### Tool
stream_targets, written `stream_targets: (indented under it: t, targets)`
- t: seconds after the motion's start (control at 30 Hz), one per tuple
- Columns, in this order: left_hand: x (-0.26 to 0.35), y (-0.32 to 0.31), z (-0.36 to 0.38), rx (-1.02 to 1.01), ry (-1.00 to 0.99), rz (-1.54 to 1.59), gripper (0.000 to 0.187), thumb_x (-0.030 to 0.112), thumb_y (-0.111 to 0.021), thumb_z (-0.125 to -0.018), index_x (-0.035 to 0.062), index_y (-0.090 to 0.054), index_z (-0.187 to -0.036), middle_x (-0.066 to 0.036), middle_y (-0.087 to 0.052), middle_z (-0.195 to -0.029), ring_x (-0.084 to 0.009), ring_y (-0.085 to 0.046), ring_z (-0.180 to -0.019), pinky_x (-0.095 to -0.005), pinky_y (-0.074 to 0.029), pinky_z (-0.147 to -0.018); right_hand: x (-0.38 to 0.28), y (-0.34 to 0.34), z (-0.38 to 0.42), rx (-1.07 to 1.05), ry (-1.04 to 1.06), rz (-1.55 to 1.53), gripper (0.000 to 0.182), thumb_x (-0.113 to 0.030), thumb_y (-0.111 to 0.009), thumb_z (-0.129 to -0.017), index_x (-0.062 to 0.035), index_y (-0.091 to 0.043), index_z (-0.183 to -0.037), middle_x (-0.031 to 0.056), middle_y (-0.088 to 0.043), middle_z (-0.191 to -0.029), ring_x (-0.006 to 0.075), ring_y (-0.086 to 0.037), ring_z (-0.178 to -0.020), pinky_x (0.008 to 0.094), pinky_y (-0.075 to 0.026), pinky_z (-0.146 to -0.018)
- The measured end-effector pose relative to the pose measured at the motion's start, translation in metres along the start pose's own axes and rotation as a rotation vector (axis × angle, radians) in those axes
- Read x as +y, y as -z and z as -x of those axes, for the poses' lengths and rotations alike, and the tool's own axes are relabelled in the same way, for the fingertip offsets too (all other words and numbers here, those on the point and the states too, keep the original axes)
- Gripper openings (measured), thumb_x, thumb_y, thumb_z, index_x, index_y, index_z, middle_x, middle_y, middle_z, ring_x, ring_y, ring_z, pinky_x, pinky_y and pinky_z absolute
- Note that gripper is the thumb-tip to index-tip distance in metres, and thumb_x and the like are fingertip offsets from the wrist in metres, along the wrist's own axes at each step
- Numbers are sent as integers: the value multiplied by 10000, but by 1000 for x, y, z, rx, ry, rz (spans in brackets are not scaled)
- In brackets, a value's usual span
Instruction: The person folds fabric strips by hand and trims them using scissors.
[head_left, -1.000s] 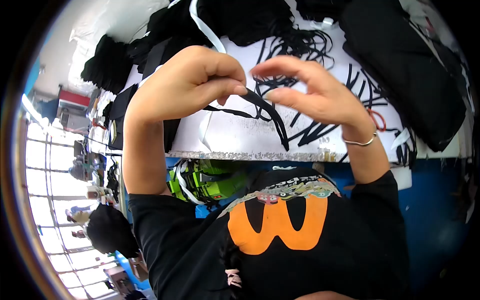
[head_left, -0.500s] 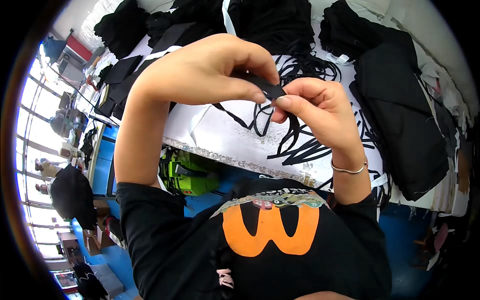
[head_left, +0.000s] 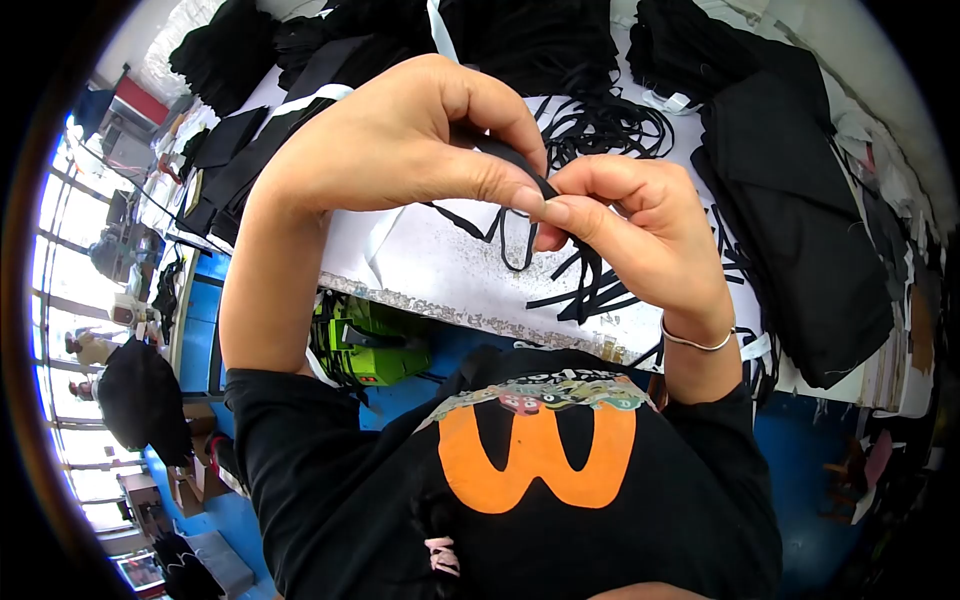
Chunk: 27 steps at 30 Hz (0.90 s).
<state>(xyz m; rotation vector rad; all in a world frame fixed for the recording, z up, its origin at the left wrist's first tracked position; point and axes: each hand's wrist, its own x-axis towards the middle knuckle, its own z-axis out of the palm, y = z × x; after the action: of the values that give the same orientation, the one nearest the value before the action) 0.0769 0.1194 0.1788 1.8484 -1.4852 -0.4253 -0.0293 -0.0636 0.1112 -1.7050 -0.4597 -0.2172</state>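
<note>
A black fabric strip [head_left: 510, 156] runs between my two hands above the table. My left hand [head_left: 450, 140] is closed on it, thumb and fingers pinching from the left. From the right, my right hand [head_left: 620, 215] pinches the same strip, its thumb touching the left thumb's tip. The strip's far part is hidden inside the left hand. Below the fingers, narrow black straps [head_left: 585, 285] hang down and lie over the white tabletop [head_left: 440, 262]. More thin black cords [head_left: 615, 125] lie tangled behind the right hand.
Folded black fabric [head_left: 790, 220] is stacked at the right, with more black piles [head_left: 225, 55] along the back. A white strip [head_left: 380, 245] hangs over the table's front edge. Below stands a green machine-like object [head_left: 385, 345]. Another black pile [head_left: 140, 400] is at far left.
The thumbs have come together, and the strip at the pinch looks narrower and more folded. Both hands keep hold of it. The view has shifted slightly.
</note>
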Motion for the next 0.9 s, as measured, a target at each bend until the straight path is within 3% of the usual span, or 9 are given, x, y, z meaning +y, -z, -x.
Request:
stream_targets:
  t: [0.17, 0.23, 0.3, 0.43, 0.47, 0.5, 0.57, 0.73, 0.9]
  targets:
    - [0, -3, -1, 23, 62, 48, 119, 50, -737, -732, -23, -650, -767, -35, -580, -708, -104, -526, -648, -234, -401, -581, 3, -4, 0, 12, -8, -61, 150, -95, -589, -848, 42, -641, -819, 68, -653, -682, 89, -622, -662, 212, -482, -617]
    - [0, -1, 2, 39, 76, 9, 89, 21, -699, -742, -29, -626, -738, -22, -546, -685, -88, -502, -633, -227, -378, -565, 11, -4, 0, -51, -58, -182, 151, -105, -602, -851, 40, -625, -883, 57, -651, -705, 83, -621, -686, 209, -480, -629]
    - [0, 8, 4, 47, 117, -82, 101, 54, -682, -760, -3, -601, -740, 10, -501, -676, -60, -462, -618, -213, -343, -544, 26, 1, 6, -242, -201, -253, 258, -110, -645, -836, 31, -583, -1043, 43, -649, -750, 78, -622, -708, 210, -485, -645]
    - [-21, 50, 25, 145, 234, -167, 127, 115, -673, -766, 41, -573, -742, 35, -473, -688, -46, -440, -637, -201, -317, -565, 93, 12, 39, -376, -344, -402, 295, -100, -646, -829, 28, -602, -1091, 33, -632, -728, 77, -612, -654, 180, -487, -603]
    - [-27, 53, 31, 229, 236, -174, 154, 143, -660, -770, 45, -550, -725, 35, -459, -689, -49, -431, -659, -204, -310, -594, 106, 18, 51, -361, -404, -406, 281, -99, -640, -835, 29, -608, -1084, 30, -629, -718, 69, -597, -628, 176, -476, -584]
    - [-34, 71, 40, 190, 252, -224, 138, 180, -676, -794, 52, -635, -827, 30, -563, -750, -44, -498, -693, -197, -374, -633, 117, 23, 62, -342, -465, -412, 269, -99, -633, -841, 29, -615, -1077, 26, -625, -708, 62, -581, -602, 173, -465, -566]
    - [-40, 78, 51, 261, 344, -174, 162, 199, -671, -791, 49, -611, -801, 41, -533, -737, -37, -464, -681, -196, -340, -613, 134, 31, 85, -299, -534, -451, 261, -104, -628, -851, 30, -618, -1075, 20, -621, -695, 49, -542, -563, 168, -432, -528]
    - [-70, 100, 75, 302, 443, -149, 146, 184, -656, -808, 61, -578, -786, 62, -462, -697, -30, -388, -661, -196, -267, -597, 147, 46, 118, -116, -504, -480, 223, -136, -642, -852, 19, -654, -1012, 11, -598, -638, 46, -505, -547, 172, -391, -507]
    - [-88, 112, 81, 333, 436, -60, 125, 163, -663, -823, 63, -594, -796, 72, -439, -683, -35, -341, -626, -205, -228, -576, 148, 58, 131, -43, -497, -475, 235, -162, -582, -903, 31, -651, -1018, 22, -613, -652, 47, -482, -531, 175, -395, -509]
